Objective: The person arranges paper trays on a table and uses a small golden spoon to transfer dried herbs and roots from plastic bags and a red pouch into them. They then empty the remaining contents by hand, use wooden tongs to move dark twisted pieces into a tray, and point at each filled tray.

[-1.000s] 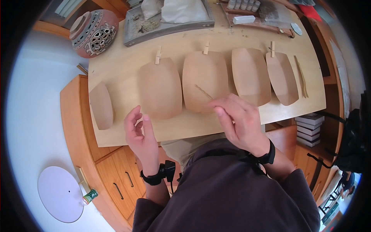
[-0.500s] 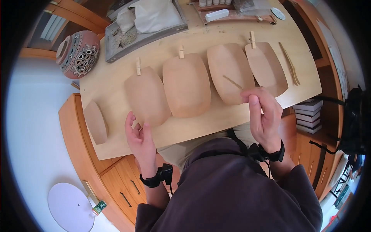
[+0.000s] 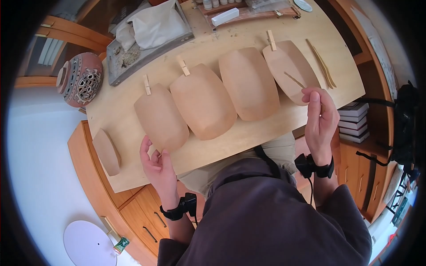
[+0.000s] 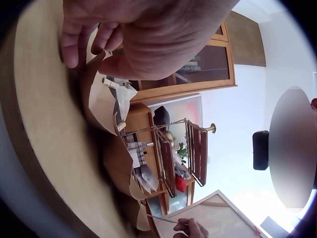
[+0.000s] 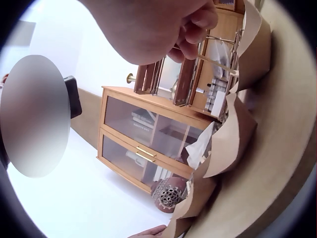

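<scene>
In the head view my right hand (image 3: 321,119) pinches a thin brownish stick (image 3: 293,80) between thumb and fingertips. The stick slants over the far-right brown paper tray (image 3: 290,60), which has a wooden clothespin (image 3: 271,40) on its far end. My left hand (image 3: 159,175) has loosely bent fingers and holds nothing. Its fingertips are right at the near end of another paper tray (image 3: 162,117), with a clothespin (image 3: 147,84) at the back. Between these stand two more trays: one with a clothespin (image 3: 183,66), and a plain tray (image 3: 250,84).
Tilted at the left table edge is a smaller-looking paper tray (image 3: 106,153). Wooden tongs (image 3: 321,64) lie on the right. Along the back are a grey tray (image 3: 153,57) with white cloth bags, a white box (image 3: 225,17), and a reddish openwork pot (image 3: 82,80).
My right hand has carried the stick rightward, from over a middle tray to over the far-right one. The head view has turned; my left hand stays by the left trays, loosely bent.
</scene>
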Demonstrator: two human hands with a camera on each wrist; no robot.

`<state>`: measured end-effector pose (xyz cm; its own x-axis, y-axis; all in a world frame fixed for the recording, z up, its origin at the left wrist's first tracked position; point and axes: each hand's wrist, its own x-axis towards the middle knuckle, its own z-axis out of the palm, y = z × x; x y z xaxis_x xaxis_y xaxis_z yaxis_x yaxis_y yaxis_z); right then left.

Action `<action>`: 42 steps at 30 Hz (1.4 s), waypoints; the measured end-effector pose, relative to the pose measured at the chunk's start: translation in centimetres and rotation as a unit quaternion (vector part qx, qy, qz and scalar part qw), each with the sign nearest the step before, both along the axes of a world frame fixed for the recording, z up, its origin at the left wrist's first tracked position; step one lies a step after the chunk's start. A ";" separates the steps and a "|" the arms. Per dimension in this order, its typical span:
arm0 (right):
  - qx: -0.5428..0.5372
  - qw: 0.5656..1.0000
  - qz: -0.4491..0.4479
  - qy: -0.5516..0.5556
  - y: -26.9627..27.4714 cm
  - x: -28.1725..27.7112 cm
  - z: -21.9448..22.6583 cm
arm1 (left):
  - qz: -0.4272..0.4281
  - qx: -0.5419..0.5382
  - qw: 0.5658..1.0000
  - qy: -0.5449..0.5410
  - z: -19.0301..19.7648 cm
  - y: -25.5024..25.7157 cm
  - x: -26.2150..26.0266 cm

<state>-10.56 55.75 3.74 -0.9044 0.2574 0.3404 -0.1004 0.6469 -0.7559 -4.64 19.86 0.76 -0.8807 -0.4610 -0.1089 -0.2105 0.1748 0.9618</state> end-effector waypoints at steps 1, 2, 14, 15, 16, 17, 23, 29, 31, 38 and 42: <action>0.013 0.999 0.013 0.030 0.3 -0.4 -0.7 | -0.002 0.000 1.000 0.002 -0.1 0.0 0.0; 0.011 1.000 0.007 0.015 0.5 -0.4 -0.9 | -0.003 0.000 1.000 0.003 -0.2 0.0 0.0; 0.004 0.992 0.115 0.045 -1.5 0.0 -0.7 | 0.005 -0.010 1.000 0.003 0.0 0.5 0.1; 0.010 0.992 0.121 0.029 -2.1 0.0 -1.0 | 0.001 -0.013 1.000 0.006 -0.1 0.3 0.1; 0.016 0.992 0.128 0.012 -2.6 -0.1 -1.3 | -0.002 -0.017 1.000 0.009 -0.4 0.0 0.3; 0.012 0.991 0.130 -0.001 -2.9 -0.2 -1.7 | -0.005 -0.021 1.000 0.011 -0.6 -0.2 0.5; 0.004 0.988 0.151 0.035 -4.0 0.1 0.0 | 0.001 -0.009 1.000 0.022 -0.7 -0.5 0.6; 0.003 0.963 0.266 0.050 -8.5 -0.3 0.3 | -0.004 -0.008 1.000 0.019 -1.0 -0.9 0.7; 0.042 0.959 0.279 0.000 -9.5 -0.4 0.4 | -0.009 0.002 1.000 0.023 -1.3 -1.3 1.0; 0.023 0.951 0.310 0.009 -11.8 -0.5 1.4 | -0.009 0.009 1.000 0.028 -1.6 -1.7 1.3; 0.020 0.926 0.373 0.064 -14.9 -0.9 1.0 | -0.011 0.015 0.999 0.030 -1.9 -1.9 1.4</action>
<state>-11.41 40.83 4.77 -0.7775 -0.4369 0.4524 -0.6169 0.3896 -0.6838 -3.27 17.94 -1.12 -0.8956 -0.4395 -0.0683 -0.1482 0.1501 0.9775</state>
